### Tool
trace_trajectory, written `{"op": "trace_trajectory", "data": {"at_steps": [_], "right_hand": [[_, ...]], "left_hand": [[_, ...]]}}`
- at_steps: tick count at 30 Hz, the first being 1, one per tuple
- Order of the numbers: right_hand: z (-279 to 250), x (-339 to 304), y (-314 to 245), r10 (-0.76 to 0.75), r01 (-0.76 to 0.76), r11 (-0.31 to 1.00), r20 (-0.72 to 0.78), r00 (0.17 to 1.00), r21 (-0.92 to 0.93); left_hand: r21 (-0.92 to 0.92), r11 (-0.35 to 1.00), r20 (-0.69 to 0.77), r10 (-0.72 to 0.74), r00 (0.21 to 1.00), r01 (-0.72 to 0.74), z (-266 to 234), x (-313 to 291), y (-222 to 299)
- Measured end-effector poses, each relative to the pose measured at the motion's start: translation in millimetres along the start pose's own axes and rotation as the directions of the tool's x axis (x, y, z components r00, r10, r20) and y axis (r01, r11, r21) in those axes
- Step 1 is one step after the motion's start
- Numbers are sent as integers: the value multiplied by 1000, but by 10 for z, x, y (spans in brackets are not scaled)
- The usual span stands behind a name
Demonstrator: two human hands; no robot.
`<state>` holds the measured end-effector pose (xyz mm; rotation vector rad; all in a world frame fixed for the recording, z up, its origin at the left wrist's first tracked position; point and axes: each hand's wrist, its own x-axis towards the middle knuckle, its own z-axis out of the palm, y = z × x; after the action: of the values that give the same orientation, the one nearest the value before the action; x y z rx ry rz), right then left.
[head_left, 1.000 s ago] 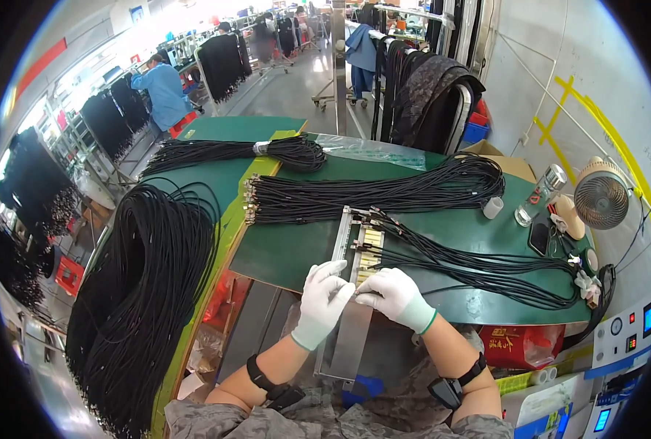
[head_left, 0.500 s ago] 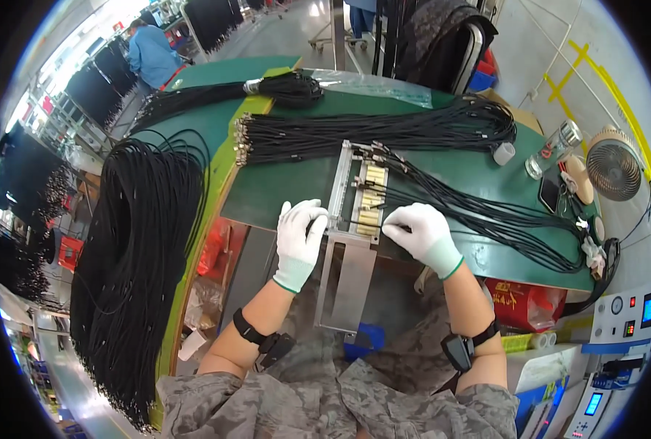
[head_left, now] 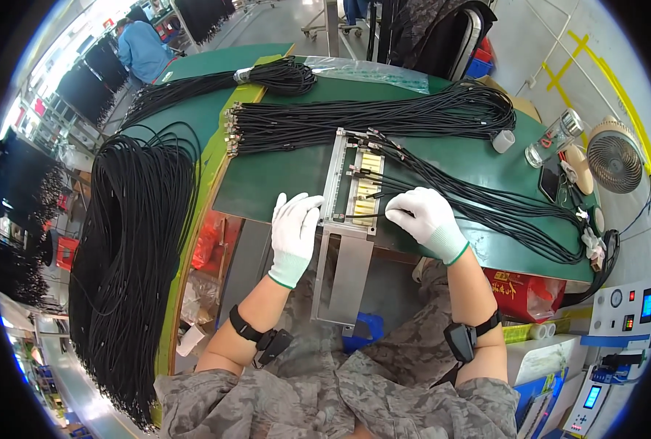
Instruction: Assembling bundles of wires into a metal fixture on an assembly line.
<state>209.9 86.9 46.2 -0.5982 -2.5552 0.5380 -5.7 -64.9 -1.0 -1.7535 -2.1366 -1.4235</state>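
A metal fixture (head_left: 334,183) with a row of cream-coloured blocks (head_left: 367,194) stands at the table's near edge. My right hand (head_left: 426,219), in a white glove, pinches a thin black cable (head_left: 366,216) that lies across the fixture's near end. The cable's small metal end rests by the fixture's left rail. Just left of that rail is my left hand (head_left: 294,223), also gloved, its fingers loosely bent and apart with nothing visible in them. Several other black cables (head_left: 457,197) run from the fixture's blocks off to the right.
Behind the fixture lies a thick bundle of black cables (head_left: 369,121); another large bundle (head_left: 139,256) hangs at the left. A glass bottle (head_left: 554,139), a phone (head_left: 549,183) and a small fan (head_left: 614,162) stand at the right. Farther back, a person in blue (head_left: 144,50) bends over.
My left hand has drawn slightly back from the fixture's rail and its fingers have loosened. The right hand keeps its pinch on the cable. The whole view has shifted a little.
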Motion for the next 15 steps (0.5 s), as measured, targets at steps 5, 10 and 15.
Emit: {"op": "trace_trajectory", "data": {"at_steps": [5, 10, 15], "right_hand": [[12, 19, 22, -13, 15, 997, -30, 999, 70], [34, 4, 7, -32, 32, 999, -13, 999, -21], [56, 12, -19, -2, 2, 999, -2, 1000, -51]], "left_hand": [[-19, 1000, 7, -18, 1000, 18, -1, -6, 0], [4, 1000, 1, 7, 1000, -7, -20, 2, 16], [-52, 999, 71, 15, 997, -12, 16, 17, 51]]}}
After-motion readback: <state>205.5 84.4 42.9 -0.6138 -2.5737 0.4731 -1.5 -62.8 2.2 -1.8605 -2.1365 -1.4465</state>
